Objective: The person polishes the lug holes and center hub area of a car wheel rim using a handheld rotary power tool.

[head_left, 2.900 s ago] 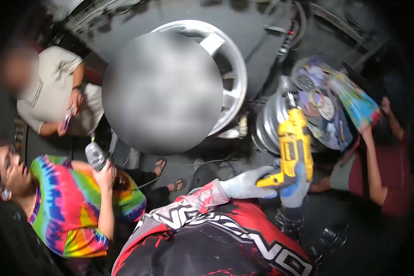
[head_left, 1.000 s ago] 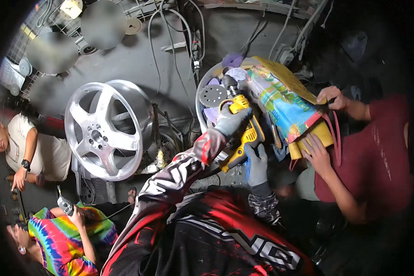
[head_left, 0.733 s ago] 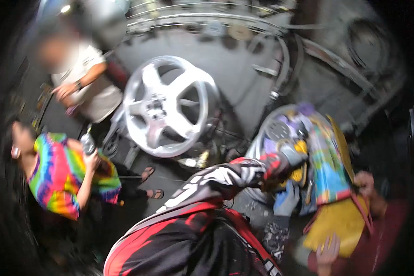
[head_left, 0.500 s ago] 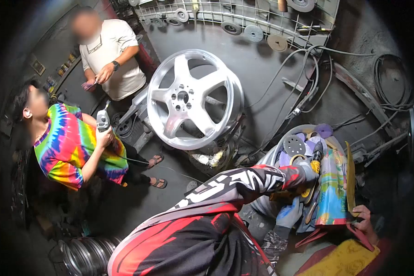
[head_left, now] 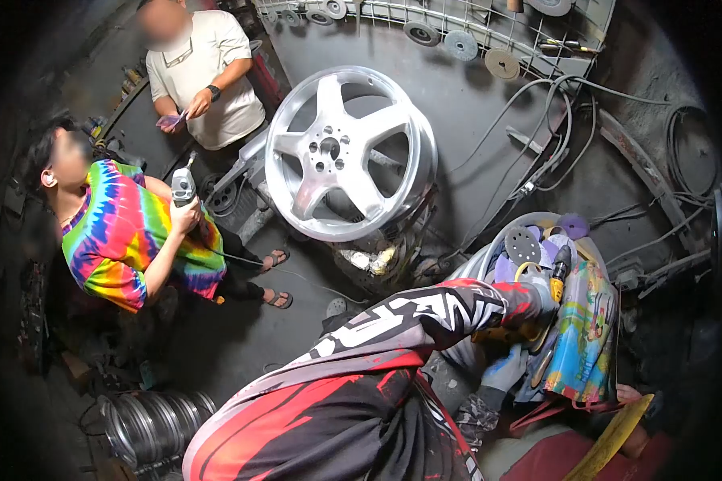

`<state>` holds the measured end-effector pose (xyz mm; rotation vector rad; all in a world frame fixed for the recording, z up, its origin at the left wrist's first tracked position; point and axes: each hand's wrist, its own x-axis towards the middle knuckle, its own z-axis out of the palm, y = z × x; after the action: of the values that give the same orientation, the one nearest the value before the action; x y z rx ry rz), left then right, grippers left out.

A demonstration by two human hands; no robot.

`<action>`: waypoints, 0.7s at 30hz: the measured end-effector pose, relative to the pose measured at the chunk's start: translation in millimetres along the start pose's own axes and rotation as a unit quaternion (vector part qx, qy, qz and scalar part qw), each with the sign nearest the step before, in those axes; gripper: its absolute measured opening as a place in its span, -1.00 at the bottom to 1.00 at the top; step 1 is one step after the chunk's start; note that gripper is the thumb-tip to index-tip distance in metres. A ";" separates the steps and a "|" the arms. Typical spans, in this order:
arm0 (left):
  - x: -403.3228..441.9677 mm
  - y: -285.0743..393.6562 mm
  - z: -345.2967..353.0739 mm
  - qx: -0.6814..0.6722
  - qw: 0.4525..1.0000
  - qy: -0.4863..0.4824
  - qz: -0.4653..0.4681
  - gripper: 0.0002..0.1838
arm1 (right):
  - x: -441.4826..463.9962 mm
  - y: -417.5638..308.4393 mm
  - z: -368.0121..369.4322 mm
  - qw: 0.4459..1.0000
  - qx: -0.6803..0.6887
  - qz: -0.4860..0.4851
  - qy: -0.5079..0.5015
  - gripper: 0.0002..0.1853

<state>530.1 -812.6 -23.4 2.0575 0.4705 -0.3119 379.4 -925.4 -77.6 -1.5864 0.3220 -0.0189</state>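
Note:
A sleeve with white lettering leads to my left hand (head_left: 542, 293), gloved in grey. It is wrapped on a yellow and black power tool (head_left: 557, 283) over a large tub (head_left: 489, 263). Below it, my right hand (head_left: 505, 370), in a grey-blue glove, is closed close to more yellow tool casing (head_left: 531, 329); what its fingers hold is hidden. In the tub, purple sanding discs (head_left: 574, 226) and a grey disc with holes (head_left: 522, 244) lie beside the tool. A colourful printed bag (head_left: 583, 341) hangs at the tub's right side.
A five-spoke alloy wheel (head_left: 361, 152) sits on a stand. One person (head_left: 208, 76) holds a purple piece; another (head_left: 136, 232) holds a corded tool. A third person's hand (head_left: 630, 394) is near a yellow sheet (head_left: 618, 433). Cables (head_left: 557, 104) hang from the wall; rims (head_left: 152, 425) lie lower left.
The yellow sheet has moved from the bag's right side down to the bottom right. The bag has shifted its slant. My hands stay near the same tool; the view has shifted slightly.

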 end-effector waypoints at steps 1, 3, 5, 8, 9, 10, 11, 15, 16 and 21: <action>-6.9 3.2 -7.9 0.014 1.000 -0.003 0.010 -0.20 | -0.2 2.0 1.5 1.000 -0.024 -0.019 0.005 -0.62; -12.2 4.9 -12.5 0.034 0.999 -0.007 0.024 -0.19 | 0.1 4.0 1.8 0.998 -0.053 -0.035 0.011 -0.64; -10.2 1.1 -11.3 0.047 0.998 0.007 0.036 -0.19 | 1.3 11.0 -4.8 0.995 -0.084 -0.050 0.019 -0.66; -4.0 -7.0 -0.6 0.055 0.996 0.033 0.058 -0.19 | 7.2 20.5 -18.1 0.969 -0.207 -0.132 -0.012 -0.71; -4.6 -8.3 1.0 0.060 0.995 0.044 0.066 -0.19 | 6.2 15.2 -22.2 0.980 -0.186 -0.063 -0.033 -0.66; -5.2 -8.7 2.4 0.066 0.993 0.058 0.076 -0.18 | 5.7 10.7 -24.3 0.985 -0.162 0.005 -0.053 -0.61; -6.3 -9.7 3.9 0.073 0.991 0.069 0.085 -0.18 | 3.9 7.3 -25.6 0.985 -0.165 0.005 -0.053 -0.61; -26.8 -10.1 -14.4 0.076 0.986 0.058 0.139 -0.21 | -4.5 -0.5 -26.9 0.802 -0.517 -0.291 -0.068 -0.65; -28.8 -11.7 -15.0 0.076 0.986 0.057 0.140 -0.21 | -6.3 -1.4 -25.4 0.814 -0.501 -0.288 -0.060 -0.63; -56.2 -20.2 -37.1 0.047 0.956 0.127 0.259 -0.26 | -12.3 3.0 -12.7 0.924 -0.327 -0.194 -0.043 -0.60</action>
<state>471.9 -782.6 2.3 2.2368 0.0523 0.2514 364.3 -935.1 -77.6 -2.2891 -0.0784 -0.1611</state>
